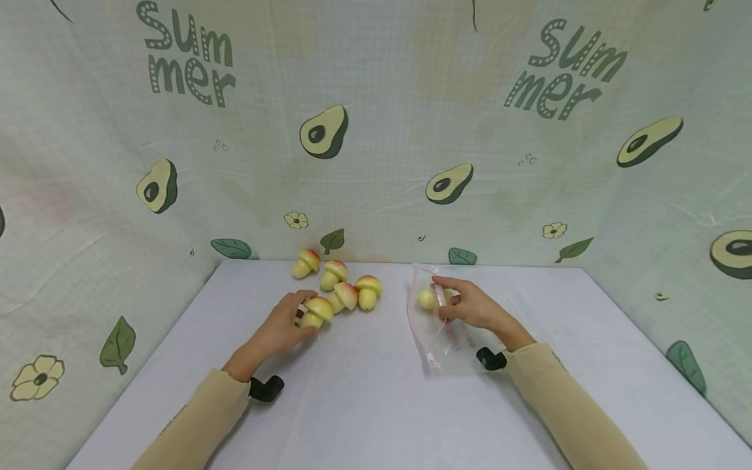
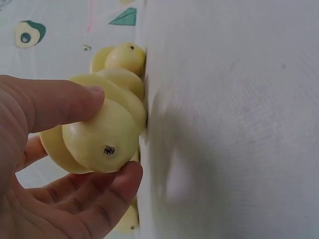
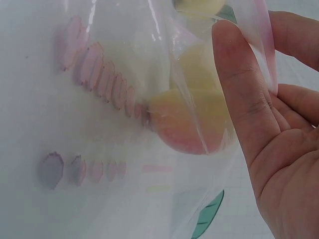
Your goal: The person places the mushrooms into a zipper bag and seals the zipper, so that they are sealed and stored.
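Observation:
Between the thumb and fingers of my left hand (image 1: 289, 323) is a yellow toy mushroom (image 1: 317, 312) with a rounded cap. In the left wrist view, the thumb lies on the pale stem of this mushroom (image 2: 102, 137), whose end has a dark spot. My right hand (image 1: 472, 305) pinches the pink-edged rim of a clear plastic bag (image 1: 431, 346). One mushroom (image 3: 192, 122) with a red-tinged cap is seen through the bag's film in the right wrist view, close to the thumb. Pink printing shows on the film.
Several more mushrooms (image 1: 368, 292) lie grouped at the back of the white table (image 1: 352, 405), just beyond my left hand. A patterned cloth (image 1: 376, 130) hangs behind the table and along its sides.

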`<action>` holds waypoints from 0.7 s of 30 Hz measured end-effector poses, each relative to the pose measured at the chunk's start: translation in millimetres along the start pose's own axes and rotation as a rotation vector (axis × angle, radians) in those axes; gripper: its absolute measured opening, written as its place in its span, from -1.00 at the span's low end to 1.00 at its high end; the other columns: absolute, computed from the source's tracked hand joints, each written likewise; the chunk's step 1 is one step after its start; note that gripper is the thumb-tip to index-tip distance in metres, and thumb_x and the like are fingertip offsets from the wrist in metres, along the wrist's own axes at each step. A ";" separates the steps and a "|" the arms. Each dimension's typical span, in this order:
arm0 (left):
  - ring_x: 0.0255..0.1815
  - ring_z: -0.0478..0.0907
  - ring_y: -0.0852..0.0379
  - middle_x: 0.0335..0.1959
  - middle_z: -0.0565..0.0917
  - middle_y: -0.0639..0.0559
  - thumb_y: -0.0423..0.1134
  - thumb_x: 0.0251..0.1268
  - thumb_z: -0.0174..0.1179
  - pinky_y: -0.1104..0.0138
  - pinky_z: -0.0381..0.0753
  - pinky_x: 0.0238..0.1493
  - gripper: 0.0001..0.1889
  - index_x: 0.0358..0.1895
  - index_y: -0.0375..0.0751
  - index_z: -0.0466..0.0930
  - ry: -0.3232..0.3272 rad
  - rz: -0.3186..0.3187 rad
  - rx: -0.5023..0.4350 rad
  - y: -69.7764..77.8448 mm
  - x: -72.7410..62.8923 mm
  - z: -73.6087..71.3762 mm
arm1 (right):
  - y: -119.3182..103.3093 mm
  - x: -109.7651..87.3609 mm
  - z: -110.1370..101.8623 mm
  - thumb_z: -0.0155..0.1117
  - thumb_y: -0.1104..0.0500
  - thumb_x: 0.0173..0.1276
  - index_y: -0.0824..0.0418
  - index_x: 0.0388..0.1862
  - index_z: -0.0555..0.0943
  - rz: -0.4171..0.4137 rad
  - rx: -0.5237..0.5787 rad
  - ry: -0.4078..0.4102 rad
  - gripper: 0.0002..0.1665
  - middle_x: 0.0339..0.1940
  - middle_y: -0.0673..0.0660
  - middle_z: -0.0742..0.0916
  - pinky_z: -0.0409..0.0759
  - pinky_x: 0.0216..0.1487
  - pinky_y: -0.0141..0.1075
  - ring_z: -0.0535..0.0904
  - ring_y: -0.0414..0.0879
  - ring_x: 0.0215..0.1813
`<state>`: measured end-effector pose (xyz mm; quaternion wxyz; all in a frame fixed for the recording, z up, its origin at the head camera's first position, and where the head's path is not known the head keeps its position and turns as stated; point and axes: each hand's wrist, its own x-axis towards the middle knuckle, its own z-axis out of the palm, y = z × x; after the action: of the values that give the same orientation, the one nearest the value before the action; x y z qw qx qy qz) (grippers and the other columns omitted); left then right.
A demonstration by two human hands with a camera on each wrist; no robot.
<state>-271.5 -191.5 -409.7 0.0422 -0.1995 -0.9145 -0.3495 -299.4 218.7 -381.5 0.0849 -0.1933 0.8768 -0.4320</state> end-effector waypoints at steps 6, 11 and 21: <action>-0.05 0.48 -0.02 0.10 0.39 -0.14 -0.33 0.09 0.35 0.24 0.56 -0.14 -0.32 0.31 -0.13 0.28 -0.004 0.002 -0.042 5.1 0.0 0.3 | 0.2 0.6 0.2 0.42 0.18 0.17 0.21 0.46 0.23 0.001 0.000 0.002 -0.09 -0.29 0.11 0.71 0.28 -0.55 -0.34 0.62 -0.04 -0.41; -0.03 0.49 -0.04 0.12 0.39 -0.18 -0.36 0.09 0.35 0.24 0.56 -0.13 -0.33 0.29 -0.21 0.27 0.015 0.017 -0.074 11.8 0.0 1.6 | 0.3 0.6 0.1 0.42 0.19 0.18 0.23 0.47 0.21 -0.001 0.010 -0.006 -0.09 -0.27 0.15 0.70 0.28 -0.55 -0.33 0.62 -0.02 -0.39; -0.02 0.49 -0.04 0.14 0.39 -0.18 -0.36 0.07 0.36 0.28 0.58 -0.17 -0.34 0.27 -0.22 0.29 0.013 0.025 -0.122 18.5 -0.5 5.4 | -0.5 0.1 -0.3 0.42 0.17 0.18 0.22 0.47 0.22 0.002 0.004 -0.004 -0.09 -0.31 0.12 0.71 0.26 -0.55 -0.33 0.62 -0.05 -0.40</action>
<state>-263.4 -175.6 -402.4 0.0399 -0.2108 -0.8886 -0.4055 -299.5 218.6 -380.9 0.0876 -0.1933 0.8760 -0.4332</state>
